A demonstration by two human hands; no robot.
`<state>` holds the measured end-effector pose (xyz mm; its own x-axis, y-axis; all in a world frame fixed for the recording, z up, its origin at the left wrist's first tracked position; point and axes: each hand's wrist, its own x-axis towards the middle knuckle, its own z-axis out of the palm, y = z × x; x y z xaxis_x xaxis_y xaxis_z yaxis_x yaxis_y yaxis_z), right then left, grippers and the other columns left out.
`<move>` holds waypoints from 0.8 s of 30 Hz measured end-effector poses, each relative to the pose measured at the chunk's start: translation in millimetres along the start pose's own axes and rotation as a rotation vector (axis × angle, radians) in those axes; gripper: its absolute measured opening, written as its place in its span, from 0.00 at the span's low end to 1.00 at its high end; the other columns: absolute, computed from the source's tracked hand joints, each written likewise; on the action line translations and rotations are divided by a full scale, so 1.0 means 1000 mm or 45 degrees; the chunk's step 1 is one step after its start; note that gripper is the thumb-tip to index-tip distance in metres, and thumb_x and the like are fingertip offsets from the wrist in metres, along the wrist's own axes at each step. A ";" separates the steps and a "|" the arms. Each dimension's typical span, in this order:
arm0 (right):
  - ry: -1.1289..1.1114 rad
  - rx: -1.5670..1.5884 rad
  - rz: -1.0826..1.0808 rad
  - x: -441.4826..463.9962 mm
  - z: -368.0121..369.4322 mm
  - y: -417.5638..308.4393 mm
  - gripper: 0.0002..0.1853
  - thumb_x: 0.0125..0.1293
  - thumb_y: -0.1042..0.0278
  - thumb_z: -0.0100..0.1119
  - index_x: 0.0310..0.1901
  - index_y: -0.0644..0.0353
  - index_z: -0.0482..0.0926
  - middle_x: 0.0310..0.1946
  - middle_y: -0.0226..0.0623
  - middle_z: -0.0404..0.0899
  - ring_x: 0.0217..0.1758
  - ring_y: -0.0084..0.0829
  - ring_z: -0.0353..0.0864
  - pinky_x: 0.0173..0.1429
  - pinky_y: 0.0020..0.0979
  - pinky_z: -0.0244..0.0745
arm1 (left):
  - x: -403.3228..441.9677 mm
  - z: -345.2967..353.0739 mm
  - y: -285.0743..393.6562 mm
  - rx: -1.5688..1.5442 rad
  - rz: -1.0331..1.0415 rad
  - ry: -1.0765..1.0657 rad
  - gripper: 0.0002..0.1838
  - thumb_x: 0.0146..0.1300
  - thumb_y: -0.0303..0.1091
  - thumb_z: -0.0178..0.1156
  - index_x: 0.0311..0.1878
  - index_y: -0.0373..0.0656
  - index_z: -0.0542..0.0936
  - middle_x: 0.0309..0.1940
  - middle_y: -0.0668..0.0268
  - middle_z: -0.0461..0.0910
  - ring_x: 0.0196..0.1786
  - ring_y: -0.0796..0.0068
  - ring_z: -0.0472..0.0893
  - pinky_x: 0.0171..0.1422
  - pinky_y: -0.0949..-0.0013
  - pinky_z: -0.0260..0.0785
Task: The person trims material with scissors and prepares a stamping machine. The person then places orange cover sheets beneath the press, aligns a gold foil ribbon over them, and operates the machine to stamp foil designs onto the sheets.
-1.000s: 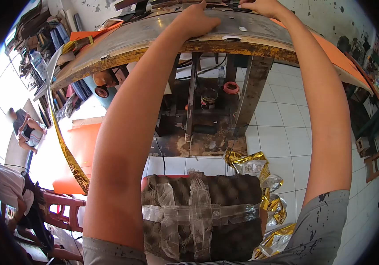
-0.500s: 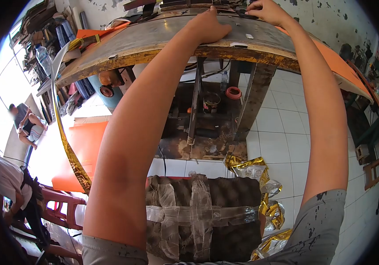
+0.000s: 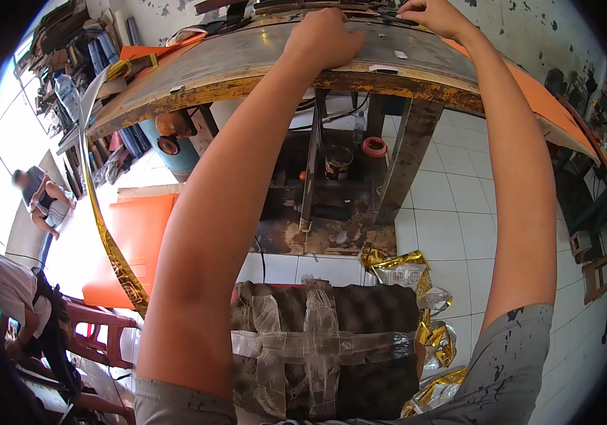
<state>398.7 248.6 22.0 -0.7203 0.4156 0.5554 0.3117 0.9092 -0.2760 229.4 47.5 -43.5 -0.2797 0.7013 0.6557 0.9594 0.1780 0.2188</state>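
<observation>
Over the grey top of the workbench, my left hand is bent with its fingers curled. Its fingertips are mostly hidden, so what it grips cannot be made out. To the right, my right hand is raised near the far edge, thumb and forefinger pinched together. A thin dark strip lies right by those fingertips; whether they hold it is too small to tell. Small pale scraps rest on the bench between my arms, and another scrap sits at the near edge.
Orange sheets lie at the bench's right side. A gold ribbon-like strip hangs off its left end. Below me is a taped dark cushion, with crumpled gold foil beside it. Two people sit at left.
My left hand has shifted slightly left and turned, its fingers curling more. My right hand has moved a little to the right, still pinched.
</observation>
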 end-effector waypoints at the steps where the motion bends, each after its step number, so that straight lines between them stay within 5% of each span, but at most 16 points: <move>1: -0.001 -0.004 -0.010 0.000 0.001 0.001 0.13 0.65 0.61 0.74 0.44 0.61 0.93 0.38 0.45 0.91 0.40 0.36 0.88 0.50 0.42 0.82 | 0.000 0.002 -0.002 -0.002 0.010 0.038 0.34 0.62 0.53 0.61 0.66 0.40 0.83 0.59 0.45 0.85 0.62 0.44 0.83 0.71 0.54 0.73; 9: -0.011 -0.049 0.010 -0.001 -0.001 0.000 0.13 0.67 0.60 0.73 0.46 0.61 0.92 0.38 0.43 0.91 0.41 0.33 0.87 0.49 0.38 0.82 | 0.004 0.010 -0.001 -0.052 0.140 -0.157 0.37 0.70 0.51 0.52 0.78 0.40 0.70 0.64 0.39 0.81 0.67 0.40 0.80 0.76 0.54 0.67; 12: -0.003 0.080 -0.275 0.016 0.013 0.039 0.14 0.69 0.60 0.72 0.46 0.62 0.90 0.32 0.31 0.88 0.34 0.23 0.80 0.41 0.31 0.75 | 0.005 0.007 0.000 0.007 0.098 -0.276 0.41 0.71 0.54 0.47 0.81 0.39 0.63 0.66 0.41 0.79 0.69 0.41 0.79 0.76 0.51 0.67; 18: 0.055 0.050 -0.286 0.015 0.014 0.042 0.14 0.69 0.56 0.72 0.46 0.57 0.93 0.35 0.35 0.90 0.36 0.26 0.82 0.46 0.36 0.78 | 0.004 0.004 0.006 0.022 0.013 -0.413 0.44 0.75 0.56 0.39 0.85 0.34 0.50 0.70 0.42 0.76 0.75 0.45 0.74 0.82 0.41 0.53; 21: 0.040 0.061 -0.254 0.014 0.013 0.039 0.14 0.69 0.56 0.72 0.46 0.57 0.93 0.36 0.36 0.91 0.37 0.27 0.84 0.48 0.36 0.79 | 0.001 -0.006 0.015 0.063 -0.065 -0.470 0.45 0.75 0.57 0.41 0.86 0.39 0.49 0.74 0.41 0.71 0.75 0.39 0.71 0.81 0.51 0.59; 24: 0.022 0.086 -0.259 0.017 0.013 0.041 0.14 0.69 0.56 0.72 0.46 0.58 0.93 0.36 0.37 0.91 0.37 0.27 0.84 0.47 0.36 0.79 | 0.000 -0.008 0.016 0.065 -0.070 -0.481 0.45 0.75 0.57 0.40 0.87 0.40 0.46 0.73 0.41 0.72 0.75 0.38 0.72 0.81 0.49 0.58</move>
<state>391.6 292.8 9.6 -0.7532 0.2245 0.6182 0.1183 0.9708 -0.2085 244.6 44.8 -34.7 -0.3065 0.8930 0.3297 0.9467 0.2498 0.2035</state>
